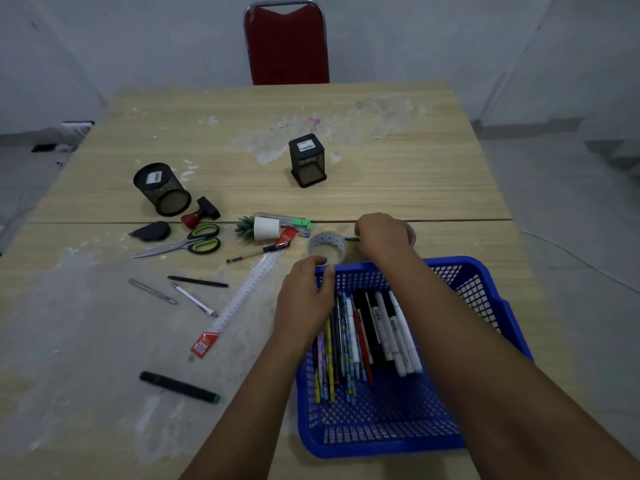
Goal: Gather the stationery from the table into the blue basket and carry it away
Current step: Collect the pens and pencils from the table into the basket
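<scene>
Blue basket [485, 282] sits at the near right of the wooden table [381, 188], already holding a row of pens and markers [367, 334] lying lengthwise. Left hand [304, 299] grips the basket's far-left rim, fingers curled over it. Right hand [384, 237] is just past the far rim, pinching a small blue pen [353, 239] w/ curled fingers, right beside a clear tape roll [326, 247]. Clutter is all on the left: steel ruler [242, 299], green-handled scissors [187, 244], black marker [179, 387], a few loose pens [194, 299], red stamp [199, 214], round mesh pen cup [162, 189] tipped over, and a square mesh holder [306, 160] further back. Red chair [286, 43] is at the far edge. Right strip of the table beside the basket is bare wood, plus the whole far half.
</scene>
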